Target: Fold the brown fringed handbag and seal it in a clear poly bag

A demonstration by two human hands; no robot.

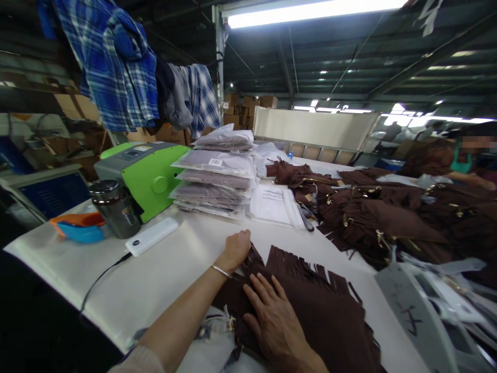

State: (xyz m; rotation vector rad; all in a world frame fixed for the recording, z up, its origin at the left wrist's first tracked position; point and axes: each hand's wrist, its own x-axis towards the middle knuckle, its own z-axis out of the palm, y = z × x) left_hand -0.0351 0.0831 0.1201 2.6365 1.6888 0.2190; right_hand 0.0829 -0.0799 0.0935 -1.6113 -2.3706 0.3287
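Note:
A dark brown fringed garment [310,305] lies flat on the white table [155,280] in front of me. My left hand [236,248], a thin bangle on its wrist, is closed at the garment's far left corner and seems to pinch the fringe there. My right hand [272,316] rests flat on the brown cloth near its left edge, fingers stretched out and slightly apart. Under the garment's near edge a clear plastic bag [212,326] shows.
A pile of brown fringed garments [380,212] covers the right of the table. A stack of bagged garments [217,176], a green-grey machine [143,176], a steel flask [112,207], a white power bank [151,235], an orange-blue bowl [79,227] and scissors [305,215] stand behind. A person [466,160] works far right.

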